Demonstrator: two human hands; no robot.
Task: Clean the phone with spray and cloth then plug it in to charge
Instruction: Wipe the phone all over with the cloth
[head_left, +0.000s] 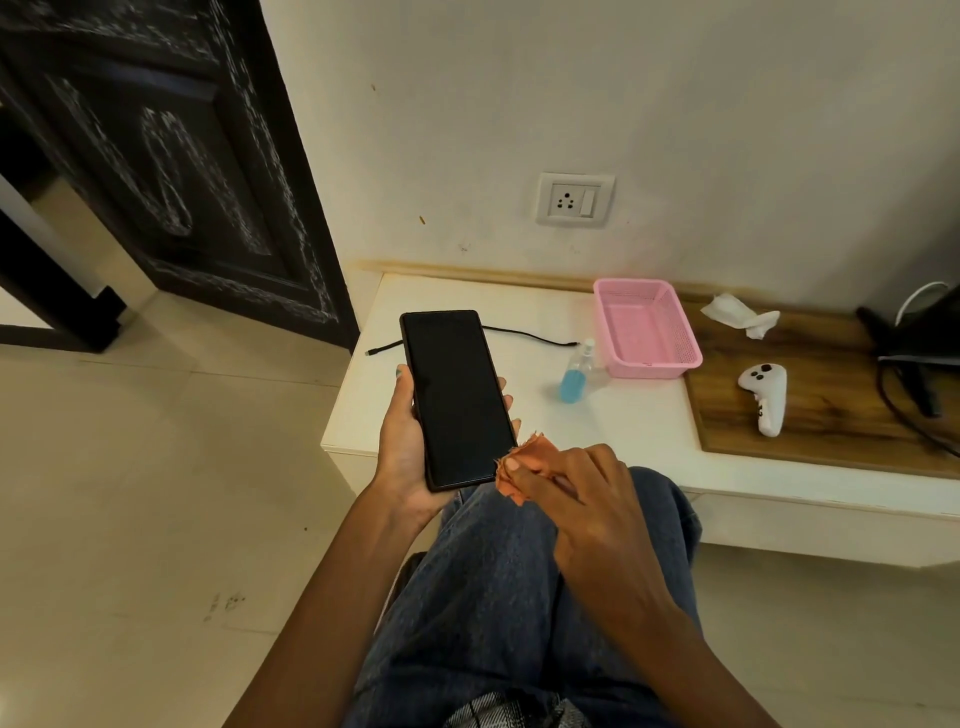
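Note:
My left hand grips a black phone, screen up and dark, above my knee at the low table's near corner. My right hand holds a small orange cloth bunched under its fingers, right by the phone's lower right corner. A small spray bottle with blue liquid stands on the white table top. A black charging cable lies loose behind the phone. A white wall socket with a switch sits above the table.
A pink plastic basket stands beside the bottle. On the wooden board to the right lie a white game controller and a crumpled tissue. Dark cables and a stand crowd the far right. A dark carved door stands left.

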